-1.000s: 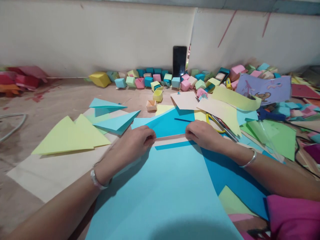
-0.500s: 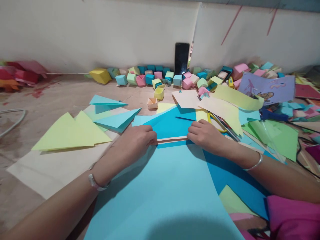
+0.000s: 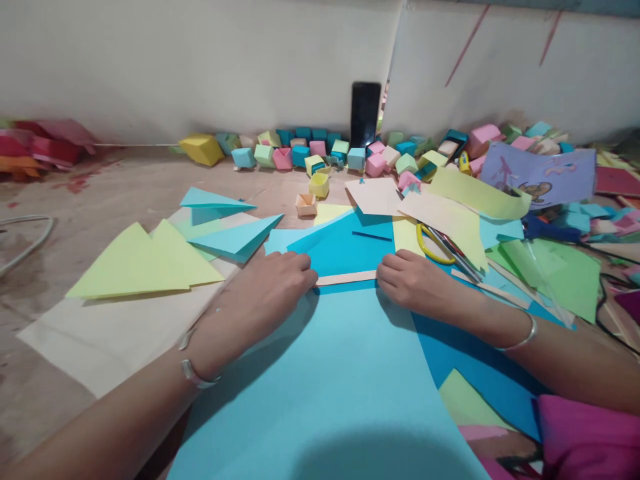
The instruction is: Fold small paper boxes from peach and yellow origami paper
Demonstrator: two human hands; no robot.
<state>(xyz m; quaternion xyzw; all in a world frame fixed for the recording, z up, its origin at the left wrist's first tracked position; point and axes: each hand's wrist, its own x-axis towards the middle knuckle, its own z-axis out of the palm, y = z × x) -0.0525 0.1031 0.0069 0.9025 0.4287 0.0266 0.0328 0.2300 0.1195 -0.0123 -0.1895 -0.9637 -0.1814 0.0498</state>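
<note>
A narrow pale peach paper strip [image 3: 347, 278] runs level between my two hands. My left hand [image 3: 285, 280] pinches its left end with curled fingers, and my right hand [image 3: 407, 279] is closed on its right end. Below the strip spreads a large light blue sheet [image 3: 320, 373]. Just behind it lies a darker blue sheet [image 3: 345, 250] with a short dark blue strip [image 3: 372, 236] on top. Yellow-handled scissors [image 3: 435, 248] rest beyond my right hand, partly covered by paper. The fingertips of both hands are hidden behind the knuckles.
Folded light blue paper [image 3: 235, 240] and yellow-green paper [image 3: 140, 267] lie at left on a white sheet [image 3: 110, 340]. Small folded paper boxes [image 3: 300, 157] line the wall, where a phone [image 3: 365, 113] leans. A purple drawing [image 3: 543, 175] and green paper [image 3: 560, 273] are at right.
The strip has turned, so more of its flat face shows. Both hands stay closed on its ends, with only a slight shift. The view has moved a little.
</note>
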